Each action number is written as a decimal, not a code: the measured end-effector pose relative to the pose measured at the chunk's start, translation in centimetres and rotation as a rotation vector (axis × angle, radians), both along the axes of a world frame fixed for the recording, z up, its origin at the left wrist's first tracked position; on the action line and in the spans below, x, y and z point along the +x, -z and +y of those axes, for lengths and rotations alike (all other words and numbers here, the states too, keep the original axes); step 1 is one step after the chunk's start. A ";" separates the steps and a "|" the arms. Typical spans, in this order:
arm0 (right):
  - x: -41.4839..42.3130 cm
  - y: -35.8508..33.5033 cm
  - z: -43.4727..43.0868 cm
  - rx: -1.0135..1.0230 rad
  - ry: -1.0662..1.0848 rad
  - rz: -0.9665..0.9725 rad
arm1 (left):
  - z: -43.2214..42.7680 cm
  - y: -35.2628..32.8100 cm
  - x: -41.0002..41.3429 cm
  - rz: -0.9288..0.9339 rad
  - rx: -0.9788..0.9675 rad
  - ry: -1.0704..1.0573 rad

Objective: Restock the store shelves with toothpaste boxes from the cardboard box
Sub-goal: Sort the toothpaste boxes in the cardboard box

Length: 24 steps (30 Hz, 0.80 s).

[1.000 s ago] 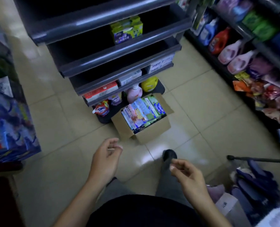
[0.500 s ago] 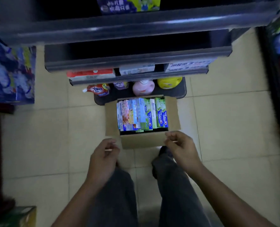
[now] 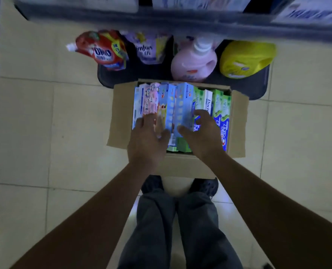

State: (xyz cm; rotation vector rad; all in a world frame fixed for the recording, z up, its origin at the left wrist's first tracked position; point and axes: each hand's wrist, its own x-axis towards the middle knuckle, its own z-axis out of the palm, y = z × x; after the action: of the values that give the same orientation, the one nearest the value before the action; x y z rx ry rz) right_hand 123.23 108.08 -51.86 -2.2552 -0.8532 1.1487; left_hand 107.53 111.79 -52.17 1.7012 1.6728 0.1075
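Spread left hand point(image 3: 147, 137) and right hand point(image 3: 203, 135) rest on toothpaste boxes point(image 3: 180, 100) in cardboard box point(image 3: 239, 117).

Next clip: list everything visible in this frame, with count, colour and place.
cardboard box: one, brown, open on the floor against the shelf base
toothpaste boxes: roughly ten, blue, pink, green, white, packed on edge in the cardboard box
red pouch: one, shelf base, far left
purple pouch: one, right of the red pouch
pump bottle: one, pink, behind the cardboard box
jug: one, yellow, shelf base, right
shelf base: one, black, floor level
shelf rail: one, grey, top of frame, blurred
floor: beige tiles
trousers: grey, bottom centre
left hand: flat on pink and blue boxes
right hand: arched over blue and green boxes, grip unclear
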 end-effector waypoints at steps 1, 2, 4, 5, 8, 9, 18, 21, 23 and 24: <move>-0.5 1.2 -0.1 -0.002 -0.002 -0.008 | 0.0 1.1 -0.2 0.015 0.059 0.054; -1.0 2.2 -0.2 -0.002 0.000 -0.015 | -0.1 1.9 -0.3 0.028 0.115 0.099; -1.6 3.3 -0.3 0.008 0.030 -0.029 | -0.2 2.6 -0.7 0.031 0.192 0.143; -1.7 3.5 -0.3 0.011 0.050 -0.037 | -0.1 2.6 -0.8 0.029 0.206 0.148; -1.5 2.9 0.2 -0.014 0.078 -0.065 | 0.9 2.0 -0.3 0.017 0.160 0.133; -1.3 2.4 0.4 -0.028 0.082 -0.067 | 1.3 1.7 0.1 0.013 0.119 0.122; 2.8 -6.4 -1.7 0.108 0.349 0.511 | 3.8 -0.8 2.5 0.158 -0.065 0.208; 3.7 -8.1 -2.6 0.130 0.420 0.635 | 3.5 -1.0 2.7 0.166 -0.060 0.164; 4.2 -8.4 -3.0 0.127 0.436 0.676 | 3.4 -1.0 2.9 0.170 -0.056 0.124; 4.3 -8.3 -3.0 0.124 0.438 0.690 | 3.3 -1.0 3.1 0.168 -0.056 0.106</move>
State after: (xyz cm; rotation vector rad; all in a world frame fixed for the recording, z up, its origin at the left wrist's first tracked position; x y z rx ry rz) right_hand 127.58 105.09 -43.51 -1.6363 -0.1400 1.4548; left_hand 110.61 115.12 -51.18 1.7942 1.6849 -0.1348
